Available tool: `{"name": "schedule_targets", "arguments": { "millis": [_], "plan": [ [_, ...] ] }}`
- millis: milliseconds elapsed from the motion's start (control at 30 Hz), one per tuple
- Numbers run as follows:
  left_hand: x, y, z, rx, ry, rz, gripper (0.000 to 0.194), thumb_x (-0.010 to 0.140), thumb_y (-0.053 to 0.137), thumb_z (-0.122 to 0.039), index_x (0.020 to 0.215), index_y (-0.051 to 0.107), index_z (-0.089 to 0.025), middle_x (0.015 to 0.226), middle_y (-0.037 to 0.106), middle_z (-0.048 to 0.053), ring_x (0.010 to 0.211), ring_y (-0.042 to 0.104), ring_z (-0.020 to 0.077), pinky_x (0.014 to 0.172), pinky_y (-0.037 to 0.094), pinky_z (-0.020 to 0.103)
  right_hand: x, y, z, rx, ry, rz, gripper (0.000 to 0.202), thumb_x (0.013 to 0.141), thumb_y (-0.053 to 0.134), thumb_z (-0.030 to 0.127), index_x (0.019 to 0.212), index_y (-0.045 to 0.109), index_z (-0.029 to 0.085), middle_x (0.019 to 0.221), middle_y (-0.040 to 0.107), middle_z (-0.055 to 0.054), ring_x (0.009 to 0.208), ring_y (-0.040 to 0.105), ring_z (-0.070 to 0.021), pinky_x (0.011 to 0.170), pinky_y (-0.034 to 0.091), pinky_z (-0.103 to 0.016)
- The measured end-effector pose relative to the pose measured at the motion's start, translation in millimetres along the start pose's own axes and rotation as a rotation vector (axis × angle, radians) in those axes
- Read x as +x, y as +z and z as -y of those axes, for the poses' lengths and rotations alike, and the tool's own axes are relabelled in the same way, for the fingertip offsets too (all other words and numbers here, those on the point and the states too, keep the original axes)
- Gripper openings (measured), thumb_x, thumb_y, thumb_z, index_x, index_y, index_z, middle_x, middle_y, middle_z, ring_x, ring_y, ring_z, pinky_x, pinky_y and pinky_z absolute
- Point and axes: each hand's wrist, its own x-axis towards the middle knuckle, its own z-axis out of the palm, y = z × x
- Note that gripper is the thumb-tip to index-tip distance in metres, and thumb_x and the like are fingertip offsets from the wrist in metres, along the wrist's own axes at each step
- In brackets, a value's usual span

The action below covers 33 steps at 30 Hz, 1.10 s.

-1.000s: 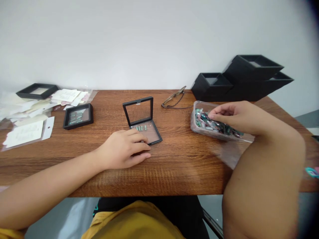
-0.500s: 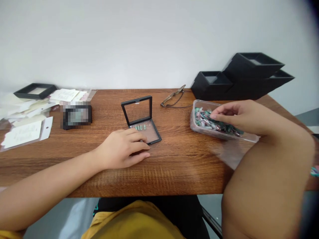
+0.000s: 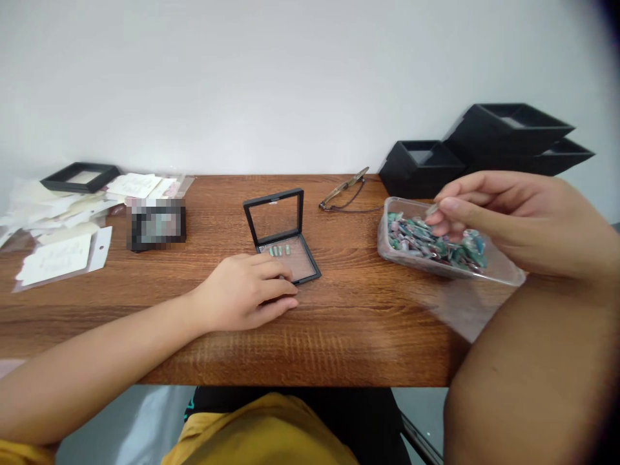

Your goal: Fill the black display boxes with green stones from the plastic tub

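A black-framed case [image 3: 310,257] stands open on the wooden table, its windowed lid raised; several small green nail-shaped pieces [image 3: 279,250] lie in a row on its clear film. My left hand [image 3: 249,290] rests at the case's near left edge, fingers slightly apart and holding nothing. Over the clear plastic tub [image 3: 383,242] at the right, my right hand [image 3: 489,210] pinches a small pale piece [image 3: 432,209] between thumb and forefinger. Many green, pink and white pieces [image 3: 421,245] fill the tub.
Folded glasses [image 3: 343,187] lie by the wall. Black boxes [image 3: 513,139] are stacked at the back right. On the left are white cards [image 3: 61,258], a black frame [image 3: 80,177] and a dark case with a blurred face [image 3: 157,226].
My right hand has risen from the pieces in the tub and now has a small piece in its fingertips. My left hand has stayed by the case. The view has shifted slightly.
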Motion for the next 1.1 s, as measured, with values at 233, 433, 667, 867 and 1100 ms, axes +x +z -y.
{"name": "schedule_targets", "arguments": {
  "millis": [233,433,667,867,1100],
  "plan": [
    [0,-0.7,1,-0.009,-0.002,0.006,0.025,0.101,0.052,-0.036,0.102,0.073,-0.023,0.109,0.074,0.001,0.095,0.069,0.0167,0.081,0.055,0.031,-1,-3,-6,0.194,0.001,-0.013,0.029,0.076,0.083,0.046,0.09,0.07,0.023,0.077,0.073,-0.003,0.065,0.068,-0.0158,0.062,0.056,-0.028],
    [-1,-0.7,-1,-0.013,0.001,-0.011,0.026,0.101,0.053,-0.038,0.102,0.074,-0.023,0.108,0.075,0.001,0.094,0.069,0.0161,0.081,0.055,0.03,-5,8,4,0.291,-0.05,-0.036,0.03,0.072,0.084,0.047,0.084,0.066,0.026,0.073,0.071,-0.001,0.059,0.066,-0.0182,0.063,0.058,-0.036],
    [-1,0.2,0,-0.012,-0.002,-0.01,0.025,0.1,0.054,-0.039,0.102,0.073,-0.023,0.109,0.074,0.0,0.094,0.069,0.0168,0.08,0.055,0.031,1,10,2,0.086,-0.115,-0.239,0.021,0.078,0.076,0.042,0.087,0.068,0.024,0.077,0.07,-0.004,0.063,0.064,-0.0179,0.062,0.052,-0.036],
    [-1,-0.1,0,-0.017,-0.005,-0.003,0.025,0.1,0.054,-0.039,0.102,0.073,-0.023,0.109,0.074,0.0,0.094,0.069,0.0166,0.08,0.054,0.03,15,-5,-26,-0.452,0.335,-0.249,0.014,0.075,0.07,0.034,0.085,0.071,0.023,0.079,0.073,-0.007,0.072,0.065,-0.0227,0.06,0.045,-0.035],
    [0,0.1,1,-0.022,-0.003,-0.004,0.024,0.1,0.055,-0.039,0.101,0.073,-0.023,0.109,0.074,-0.001,0.094,0.069,0.0172,0.079,0.055,0.031,16,5,-26,-0.383,0.256,-0.059,0.03,0.07,0.076,0.043,0.093,0.077,0.024,0.084,0.075,-0.005,0.077,0.065,-0.0217,0.065,0.045,-0.034]
  ]
}}
